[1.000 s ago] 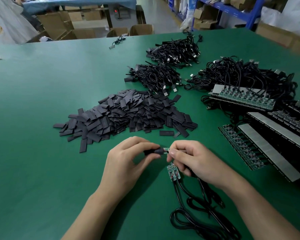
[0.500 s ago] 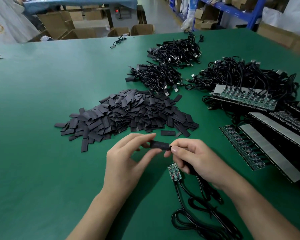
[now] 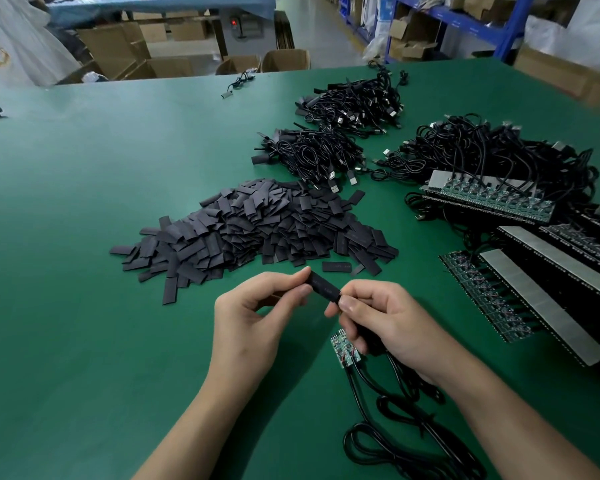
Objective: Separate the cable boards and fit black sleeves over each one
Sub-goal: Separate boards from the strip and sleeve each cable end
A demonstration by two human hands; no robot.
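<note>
Right now both hands meet just above the green table [image 3: 84, 306], sharing one black sleeve [image 3: 324, 288]. The left hand [image 3: 257, 320] pinches its far end between thumb and fingertips; the right hand [image 3: 388, 323] grips the near end with thumb and forefinger, the other fingers curled around black cable. Whether a board sits inside the sleeve, I cannot tell.

Just below the right hand's knuckles a small pair of green boards [image 3: 345, 351] lies on the table, bare, with black cables [image 3: 395, 427] trailing from them under the right wrist and looping near the forearm.

Beyond the hands, close to the fingertips, spreads a big heap of loose sleeves [image 3: 257, 226]. Farther out past that heap lie two bundles of cables [image 3: 333, 133] with USB plugs. Off to the right of the right hand, strips of joined boards [image 3: 485, 299] lie in rows, with more tangled cable [image 3: 499, 154] behind them.
</note>
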